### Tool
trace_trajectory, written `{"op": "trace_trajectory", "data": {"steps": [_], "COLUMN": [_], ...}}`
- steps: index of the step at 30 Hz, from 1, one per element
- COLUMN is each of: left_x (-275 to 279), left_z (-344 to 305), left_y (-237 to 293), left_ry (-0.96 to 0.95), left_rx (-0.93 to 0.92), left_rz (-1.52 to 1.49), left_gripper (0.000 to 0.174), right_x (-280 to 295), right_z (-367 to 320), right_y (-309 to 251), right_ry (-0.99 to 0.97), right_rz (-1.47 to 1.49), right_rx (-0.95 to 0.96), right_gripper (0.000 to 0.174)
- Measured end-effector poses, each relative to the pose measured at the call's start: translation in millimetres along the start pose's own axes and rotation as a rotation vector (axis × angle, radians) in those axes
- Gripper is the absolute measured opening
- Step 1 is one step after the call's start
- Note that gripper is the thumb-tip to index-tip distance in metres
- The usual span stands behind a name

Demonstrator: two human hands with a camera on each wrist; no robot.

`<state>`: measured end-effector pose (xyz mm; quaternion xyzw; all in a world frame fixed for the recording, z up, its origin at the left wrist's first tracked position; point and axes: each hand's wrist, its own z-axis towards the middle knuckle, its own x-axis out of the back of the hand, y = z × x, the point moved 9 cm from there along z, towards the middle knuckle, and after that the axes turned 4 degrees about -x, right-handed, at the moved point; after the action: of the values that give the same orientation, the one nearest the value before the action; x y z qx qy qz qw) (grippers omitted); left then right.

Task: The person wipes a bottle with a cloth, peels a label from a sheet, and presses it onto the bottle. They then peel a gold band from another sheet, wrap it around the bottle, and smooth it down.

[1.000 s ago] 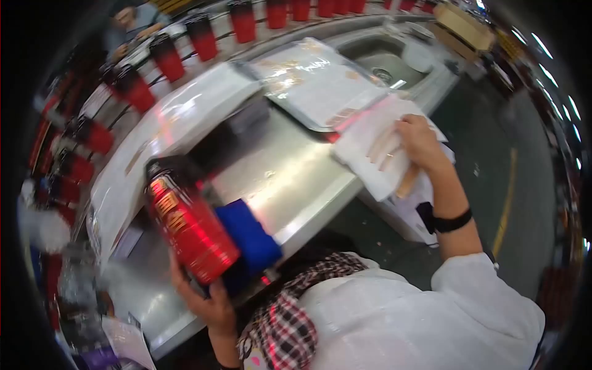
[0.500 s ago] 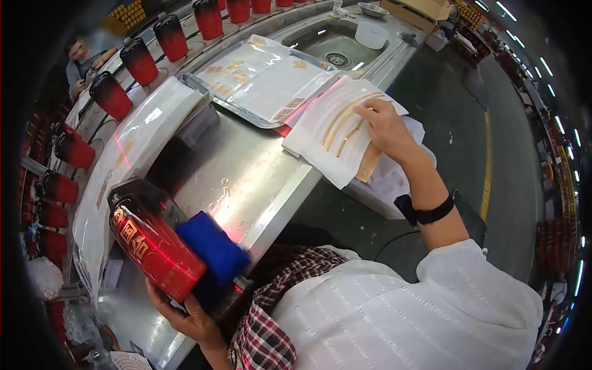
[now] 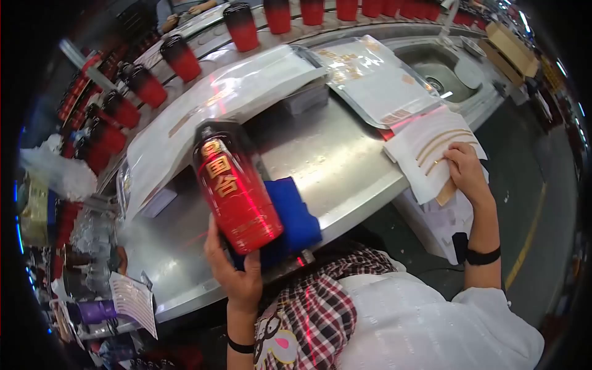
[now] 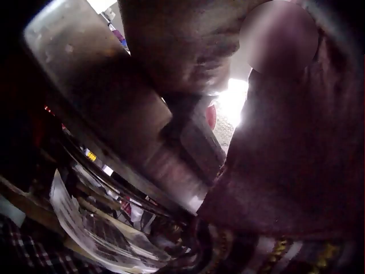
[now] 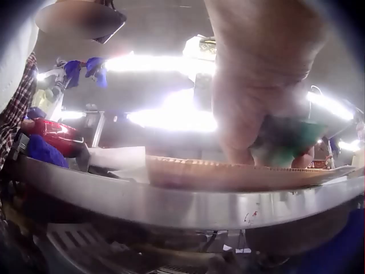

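Note:
A red bottle with a black shoulder and gold characters (image 3: 237, 191) lies tilted against a blue cloth (image 3: 293, 219). My left hand (image 3: 237, 274) grips its lower end, thumb and fingers on either side. Over at the right, my right hand (image 3: 468, 172) pinches the end of a short gold strip (image 3: 435, 165) on a white sheet (image 3: 410, 154). Longer curved gold strips lie beside it. In the right wrist view the hand (image 5: 259, 85) is above a brown cardboard edge (image 5: 217, 175). The left wrist view is dark and hard to read.
Red-and-black bottles (image 3: 240, 31) line the conveyor behind the steel table (image 3: 345, 176). A tray with clear-covered sheets (image 3: 385, 92) stands near the sink (image 3: 453, 92). A long white plastic-covered sheet (image 3: 185, 117) spans the table's back left.
The head view has shifted, moving the scene across the frame. My left hand still holds the bottle; my right fingers have drawn the short strip's upper end slightly towards me.

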<state>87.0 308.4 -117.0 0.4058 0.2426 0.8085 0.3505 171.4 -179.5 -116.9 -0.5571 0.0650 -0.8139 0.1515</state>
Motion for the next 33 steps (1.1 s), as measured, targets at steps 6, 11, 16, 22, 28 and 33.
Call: {"op": "trace_trajectory", "data": {"steps": [6, 11, 16, 22, 28, 33], "left_x": [3, 9, 18, 70, 114, 107], "left_z": [4, 8, 11, 46, 104, 162], "left_y": [3, 8, -2, -27, -46, -61], "left_ry": [-0.027, -0.055, -0.073, -0.173, -0.242, -0.36], "left_rx": [-0.06, -0.074, -0.078, -0.025, -0.032, -0.094], "left_rz": [0.086, 0.096, -0.06, 0.126, 0.268, 0.412], "left_gripper": [0.076, 0.078, 0.075, 0.042, 0.029, 0.037], "right_x": [11, 29, 1, -83, -111, -107], "right_z": [14, 72, 151, 226, 199, 183], "right_y": [-33, -133, -228, -306, -343, -350], "right_ry": [0.004, 0.024, -0.183, -0.343, -0.631, -0.555], "right_rz": [0.012, 0.125, 0.102, -0.055, 0.086, 0.151], "right_rx": [-0.035, 0.225, 0.509, 0.612, 0.765, 0.828], "right_gripper": [0.021, 0.021, 0.025, 0.026, 0.027, 0.038]}}
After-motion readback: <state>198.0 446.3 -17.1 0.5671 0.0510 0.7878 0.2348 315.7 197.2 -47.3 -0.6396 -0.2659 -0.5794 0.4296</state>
